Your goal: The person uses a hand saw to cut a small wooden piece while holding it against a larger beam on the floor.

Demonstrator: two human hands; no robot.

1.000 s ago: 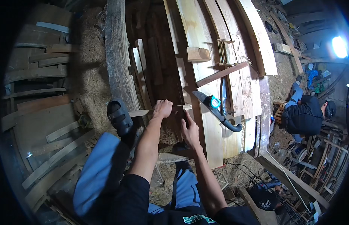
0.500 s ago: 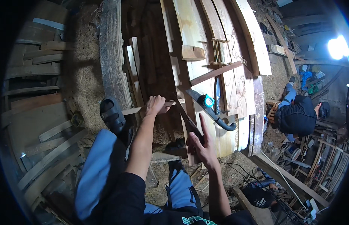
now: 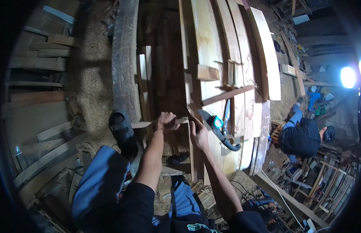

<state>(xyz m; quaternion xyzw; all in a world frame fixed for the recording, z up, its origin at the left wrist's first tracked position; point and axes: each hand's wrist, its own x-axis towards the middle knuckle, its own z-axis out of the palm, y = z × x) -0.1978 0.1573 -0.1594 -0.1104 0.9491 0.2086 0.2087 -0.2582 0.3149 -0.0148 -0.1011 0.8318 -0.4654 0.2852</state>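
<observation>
My left hand (image 3: 167, 121) presses down on a narrow wooden strip (image 3: 141, 124) lying across the gap between the boards, its fingers curled around it. Just to its right, my right hand (image 3: 199, 134) is closed around the handle of what looks like a hand saw, its dark blade (image 3: 190, 112) seen nearly edge-on at the strip's right end. The handle is mostly hidden in the hand. Beside it on the pale planks lies a curved-bladed tool with a black handle (image 3: 230, 145). A round teal tape measure (image 3: 217, 122) rests against its blade.
My sandaled foot (image 3: 120, 127) stands on the dark beam (image 3: 125, 58) at the left. A small wooden block (image 3: 207, 72) and a reddish batten (image 3: 227, 95) lie on the planks. To the right, another person (image 3: 301, 136) crouches. Loose timber (image 3: 37, 136) lines the left.
My right hand has moved forward and toward my left hand, taking the saw with it; its forefinger no longer points out straight. The view has shifted, so the planks appear lower.
</observation>
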